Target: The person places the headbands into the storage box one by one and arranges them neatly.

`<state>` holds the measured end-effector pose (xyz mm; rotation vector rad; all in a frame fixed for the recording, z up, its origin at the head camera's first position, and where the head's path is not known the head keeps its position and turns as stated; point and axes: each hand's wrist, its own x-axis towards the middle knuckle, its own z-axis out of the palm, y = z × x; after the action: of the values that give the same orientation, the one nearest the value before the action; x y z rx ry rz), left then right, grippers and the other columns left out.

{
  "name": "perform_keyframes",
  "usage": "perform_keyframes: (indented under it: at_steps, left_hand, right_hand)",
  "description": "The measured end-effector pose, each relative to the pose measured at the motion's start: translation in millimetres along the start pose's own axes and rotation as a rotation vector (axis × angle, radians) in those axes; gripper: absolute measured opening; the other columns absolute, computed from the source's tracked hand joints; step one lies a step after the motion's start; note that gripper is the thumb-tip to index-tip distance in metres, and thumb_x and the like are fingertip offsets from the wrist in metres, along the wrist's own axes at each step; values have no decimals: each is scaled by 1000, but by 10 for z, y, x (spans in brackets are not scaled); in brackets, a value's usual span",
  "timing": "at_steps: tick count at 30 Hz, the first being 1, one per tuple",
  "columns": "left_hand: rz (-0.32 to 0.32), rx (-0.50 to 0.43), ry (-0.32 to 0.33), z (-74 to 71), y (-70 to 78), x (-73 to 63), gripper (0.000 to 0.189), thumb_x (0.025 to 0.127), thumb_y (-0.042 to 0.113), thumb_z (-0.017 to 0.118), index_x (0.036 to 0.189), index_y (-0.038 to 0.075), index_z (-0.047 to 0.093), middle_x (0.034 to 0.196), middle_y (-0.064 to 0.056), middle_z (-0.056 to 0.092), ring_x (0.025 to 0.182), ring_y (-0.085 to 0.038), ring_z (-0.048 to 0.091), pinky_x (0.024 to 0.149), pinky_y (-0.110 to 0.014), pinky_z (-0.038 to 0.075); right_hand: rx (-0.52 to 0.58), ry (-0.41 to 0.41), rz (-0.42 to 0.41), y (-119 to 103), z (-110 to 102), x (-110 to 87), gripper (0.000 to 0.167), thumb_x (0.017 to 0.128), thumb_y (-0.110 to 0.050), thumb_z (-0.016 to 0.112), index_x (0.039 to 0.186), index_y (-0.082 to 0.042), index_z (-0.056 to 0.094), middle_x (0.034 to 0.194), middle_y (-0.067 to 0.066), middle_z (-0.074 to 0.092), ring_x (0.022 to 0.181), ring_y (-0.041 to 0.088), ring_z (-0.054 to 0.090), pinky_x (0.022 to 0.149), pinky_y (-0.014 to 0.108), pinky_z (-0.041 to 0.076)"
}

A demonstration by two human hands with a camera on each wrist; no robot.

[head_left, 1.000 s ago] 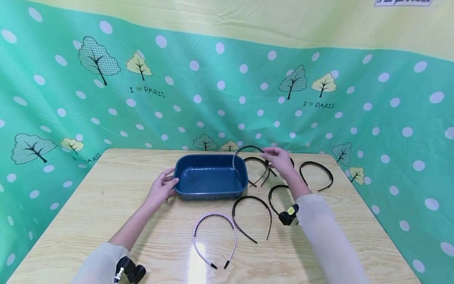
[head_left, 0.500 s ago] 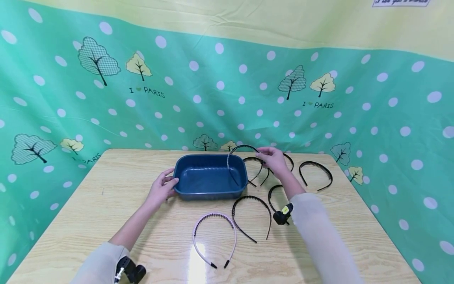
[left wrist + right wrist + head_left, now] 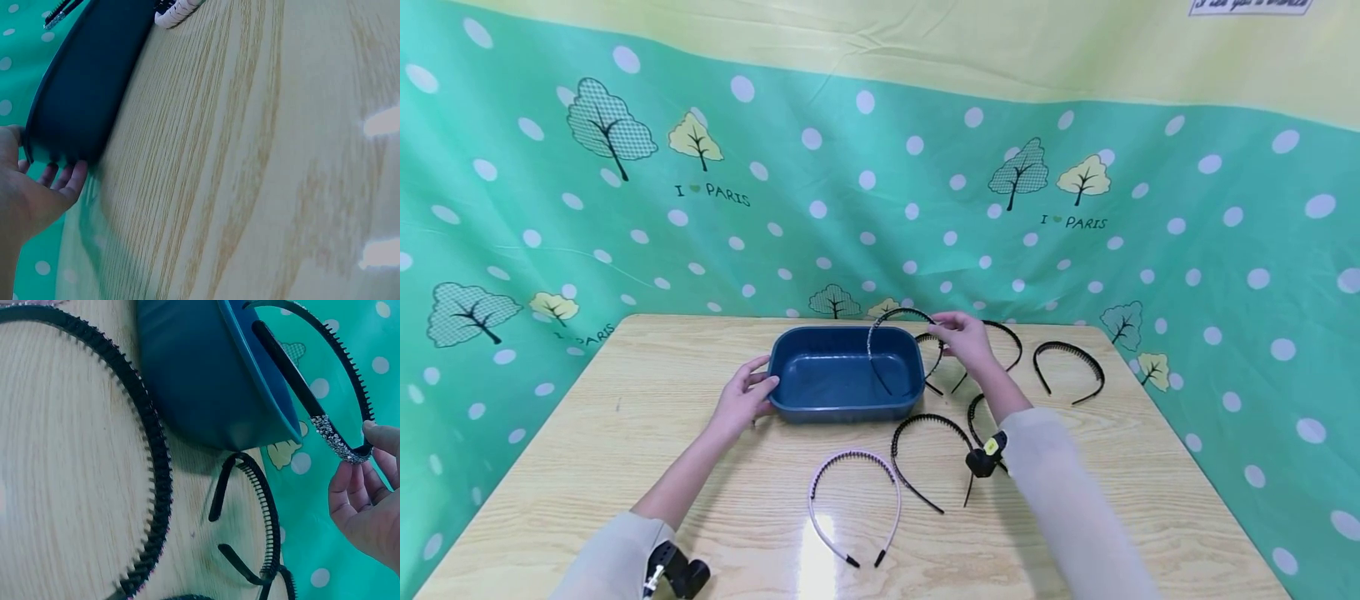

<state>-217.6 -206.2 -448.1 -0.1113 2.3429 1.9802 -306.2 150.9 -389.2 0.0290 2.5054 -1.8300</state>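
Observation:
A dark blue plastic basin [image 3: 842,385] stands at the back of the wooden table, with nothing inside. My left hand [image 3: 742,398] grips its left end, thumb over the rim and fingers against the outer wall below, as the left wrist view also shows. Above the basin's right end, my right hand [image 3: 964,340] pinches a black toothed headband [image 3: 331,439] by its curved top between thumb and fingers. Silver glitter covers part of that headband. Its two free ends point down and left, overlapping the basin's inside in the head view.
Several other headbands lie on the table: a pale pink one [image 3: 853,453] in front, a black one [image 3: 932,417] beside it, and a black one [image 3: 1069,344] far right. More black ones lie near the right arm, partly covered. A dotted green curtain [image 3: 880,208] hangs behind.
My right hand has moved left, carrying the glittery headband from the basin's right edge to over its inside. The left hand has stayed on the basin.

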Motion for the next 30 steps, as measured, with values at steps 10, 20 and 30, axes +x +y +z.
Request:
perform_keyframes:
  at_steps: [10,20,30]
  left_hand:
    - [-11,19,7,1,-46,21,55,96,30,52,145,15,31,136,-22,43,106,-26,59,83,-32,56]
    - [-6,-5,7,-3,-13,11,55,97,27,51,146,14,30,136,-23,42,95,-10,60,84,-31,56]
    - [-1,-10,8,6,-14,16,55,97,26,51,146,14,30,136,-23,42,95,-8,59,82,-28,56]
  right_hand:
    - [9,9,-5,16,148,3,31,88,-21,66,115,-8,63,95,1,57,93,21,56,64,25,54]
    - [50,-13,8,-64,293,-17,30,87,-18,67,116,-8,63,96,3,58,100,30,57,74,40,57]
    - [45,-6,4,-102,412,-38,30,86,-19,68,114,-9,64,94,2,56,77,12,54,60,23,52]
